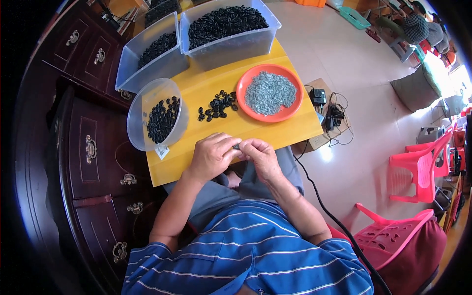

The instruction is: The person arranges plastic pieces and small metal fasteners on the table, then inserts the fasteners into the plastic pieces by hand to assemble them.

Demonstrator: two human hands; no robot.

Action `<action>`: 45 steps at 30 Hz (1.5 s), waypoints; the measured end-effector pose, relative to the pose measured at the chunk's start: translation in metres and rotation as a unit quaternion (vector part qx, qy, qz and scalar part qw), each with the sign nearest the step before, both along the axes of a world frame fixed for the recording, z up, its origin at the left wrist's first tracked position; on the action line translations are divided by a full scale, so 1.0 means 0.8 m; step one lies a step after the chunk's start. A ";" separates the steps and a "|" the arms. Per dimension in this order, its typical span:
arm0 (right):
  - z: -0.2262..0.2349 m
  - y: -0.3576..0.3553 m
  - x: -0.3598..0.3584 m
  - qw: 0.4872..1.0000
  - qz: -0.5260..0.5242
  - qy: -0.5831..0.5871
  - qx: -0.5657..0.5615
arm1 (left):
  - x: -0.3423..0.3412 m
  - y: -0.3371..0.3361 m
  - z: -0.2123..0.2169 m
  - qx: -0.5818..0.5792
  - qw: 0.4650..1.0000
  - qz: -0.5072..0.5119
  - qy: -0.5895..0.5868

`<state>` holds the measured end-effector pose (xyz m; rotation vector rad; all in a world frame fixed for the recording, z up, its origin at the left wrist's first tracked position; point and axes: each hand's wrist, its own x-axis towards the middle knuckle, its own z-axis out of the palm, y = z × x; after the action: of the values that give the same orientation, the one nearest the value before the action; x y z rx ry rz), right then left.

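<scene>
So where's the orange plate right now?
In the head view, the orange plate is on the right side of the yellow table, just right of the loose black pieces, with a heap of small grey pieces in it.

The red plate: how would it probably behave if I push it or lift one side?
The red plate would probably slide rather than roll, as it rests flat on the smooth-looking table. Wide and low, it seems unlikely to tip. Lifted by one side, it may spill: its small shiny pieces look loose and heaped.
</scene>
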<state>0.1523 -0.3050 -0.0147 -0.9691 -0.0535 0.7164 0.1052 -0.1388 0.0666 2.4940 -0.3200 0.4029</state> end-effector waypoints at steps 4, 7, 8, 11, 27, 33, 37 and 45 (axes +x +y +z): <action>-0.003 0.002 0.001 1.000 0.003 0.008 0.008 | 0.000 0.003 -0.010 -0.013 1.000 0.000 -0.004; -0.003 0.004 0.002 1.000 0.000 0.011 0.011 | 0.001 0.003 -0.009 -0.032 0.999 0.010 -0.002; -0.002 0.005 0.002 1.000 -0.002 0.006 0.011 | 0.000 0.003 -0.009 -0.032 0.999 0.010 -0.001; -0.006 0.006 0.006 1.000 -0.009 0.005 0.020 | 0.003 0.001 -0.005 -0.049 0.998 0.015 0.028; -0.011 0.015 0.010 0.998 0.010 -0.069 0.012 | 0.008 -0.003 -0.013 -0.023 0.999 0.020 0.010; -0.030 0.021 0.018 0.997 -0.002 -0.074 0.009 | 0.020 -0.002 -0.017 0.010 1.000 0.012 0.001; -0.027 0.020 0.019 0.998 -0.004 -0.057 0.038 | 0.022 -0.006 -0.007 -0.041 0.997 0.020 0.058; -0.035 0.024 0.015 0.998 0.019 -0.066 0.013 | 0.015 0.002 -0.011 -0.043 0.998 0.003 0.038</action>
<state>0.1644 -0.2856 -0.0430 -0.9915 -0.1977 0.6847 0.1174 -0.1373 0.0575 2.4194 -0.2602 0.3154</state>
